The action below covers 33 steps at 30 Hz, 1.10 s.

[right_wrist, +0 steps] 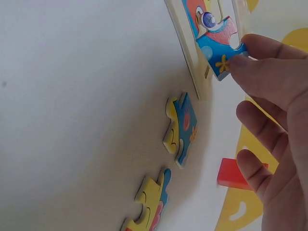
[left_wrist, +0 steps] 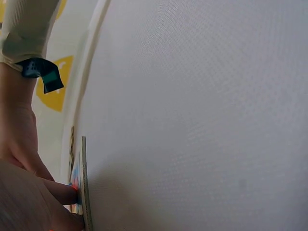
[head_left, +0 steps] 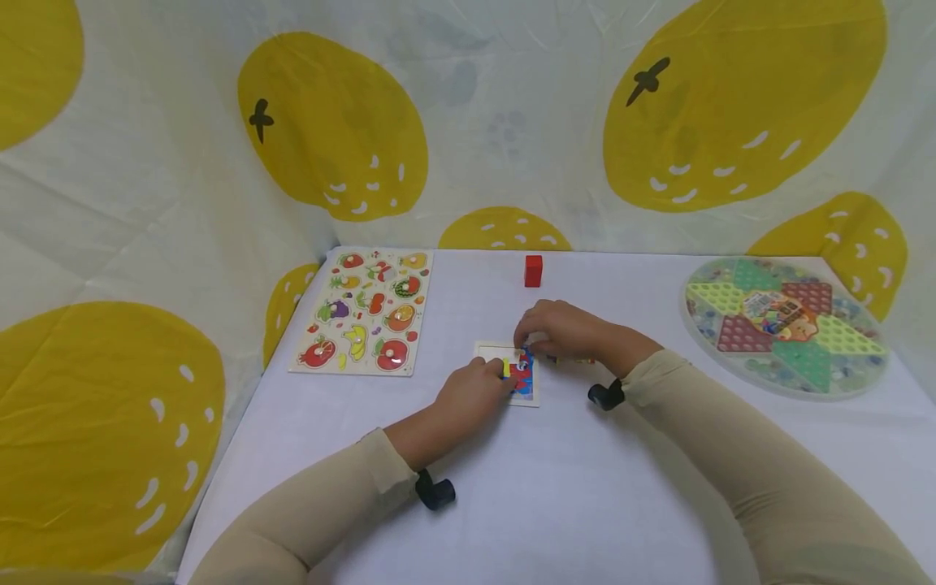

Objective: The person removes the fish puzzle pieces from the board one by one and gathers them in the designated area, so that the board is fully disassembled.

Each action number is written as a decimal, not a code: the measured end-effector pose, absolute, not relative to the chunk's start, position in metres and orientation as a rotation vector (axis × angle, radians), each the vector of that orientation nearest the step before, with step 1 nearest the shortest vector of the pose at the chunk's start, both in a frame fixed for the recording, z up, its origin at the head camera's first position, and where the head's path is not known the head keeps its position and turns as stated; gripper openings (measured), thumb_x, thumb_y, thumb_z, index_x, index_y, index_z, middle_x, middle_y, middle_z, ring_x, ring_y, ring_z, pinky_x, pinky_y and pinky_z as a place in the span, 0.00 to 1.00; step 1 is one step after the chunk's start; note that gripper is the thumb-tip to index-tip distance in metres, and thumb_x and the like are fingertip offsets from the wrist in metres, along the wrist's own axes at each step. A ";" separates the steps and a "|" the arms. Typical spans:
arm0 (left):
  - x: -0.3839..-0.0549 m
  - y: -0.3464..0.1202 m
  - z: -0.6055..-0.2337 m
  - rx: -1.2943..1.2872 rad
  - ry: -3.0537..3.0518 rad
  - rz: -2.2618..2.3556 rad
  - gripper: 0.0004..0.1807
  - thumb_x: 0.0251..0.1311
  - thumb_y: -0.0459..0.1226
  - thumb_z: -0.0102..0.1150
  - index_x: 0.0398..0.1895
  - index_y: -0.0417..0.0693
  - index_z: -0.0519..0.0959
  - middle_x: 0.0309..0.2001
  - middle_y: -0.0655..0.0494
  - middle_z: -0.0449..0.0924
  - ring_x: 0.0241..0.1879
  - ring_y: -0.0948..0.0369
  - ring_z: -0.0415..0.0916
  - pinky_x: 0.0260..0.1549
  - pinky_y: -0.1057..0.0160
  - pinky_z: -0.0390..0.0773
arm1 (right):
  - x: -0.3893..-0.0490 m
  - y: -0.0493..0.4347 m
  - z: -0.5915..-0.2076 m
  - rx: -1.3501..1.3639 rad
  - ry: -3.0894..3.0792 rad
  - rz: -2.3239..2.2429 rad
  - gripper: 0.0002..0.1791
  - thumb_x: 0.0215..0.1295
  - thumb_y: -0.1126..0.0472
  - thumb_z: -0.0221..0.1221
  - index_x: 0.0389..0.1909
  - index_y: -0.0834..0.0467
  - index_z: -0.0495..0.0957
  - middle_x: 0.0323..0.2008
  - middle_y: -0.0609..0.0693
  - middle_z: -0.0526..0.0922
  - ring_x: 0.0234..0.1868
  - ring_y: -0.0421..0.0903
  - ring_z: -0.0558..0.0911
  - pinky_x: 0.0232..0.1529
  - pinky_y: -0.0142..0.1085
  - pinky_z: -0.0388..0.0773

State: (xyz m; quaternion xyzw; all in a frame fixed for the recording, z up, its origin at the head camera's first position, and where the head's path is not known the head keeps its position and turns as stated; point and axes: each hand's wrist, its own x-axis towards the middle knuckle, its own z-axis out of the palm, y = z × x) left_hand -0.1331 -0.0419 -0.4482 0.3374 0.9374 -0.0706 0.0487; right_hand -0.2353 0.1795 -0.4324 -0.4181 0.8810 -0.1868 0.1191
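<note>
A small wooden jigsaw tray [head_left: 536, 396] lies mid-table, partly filled with colourful pieces. My left hand [head_left: 471, 394] reaches over its left side; in the left wrist view fingers [left_wrist: 65, 192] press against its face. Between thumb and forefinger, my right hand [right_wrist: 274, 82] pinches a blue puzzle piece [right_wrist: 217, 53] with an orange starfish, tilted at the tray's corner beside a piece with an eye. Two loose pieces lie beside the tray in the right wrist view: a blue-and-yellow piece [right_wrist: 185, 127] and a mostly yellow piece [right_wrist: 151, 202]. In the head view my right hand largely hides them.
Behind the tray stands a red block [head_left: 533, 271]. On the left lies a fruit peg puzzle board [head_left: 356, 313]. A round Chinese checkers board [head_left: 786, 325] rests at the right. A patterned curtain [head_left: 512, 122] hangs behind the white table [head_left: 541, 504].
</note>
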 end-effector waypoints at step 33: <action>-0.132 -0.044 -0.452 1.026 2.878 -0.240 0.28 0.66 0.41 0.76 0.70 0.63 0.83 0.53 0.54 0.82 0.45 0.59 0.76 0.42 0.68 0.83 | -0.219 0.312 -0.416 -0.602 2.536 -0.613 0.15 0.77 0.64 0.63 0.60 0.52 0.75 0.39 0.45 0.84 0.42 0.46 0.80 0.48 0.44 0.79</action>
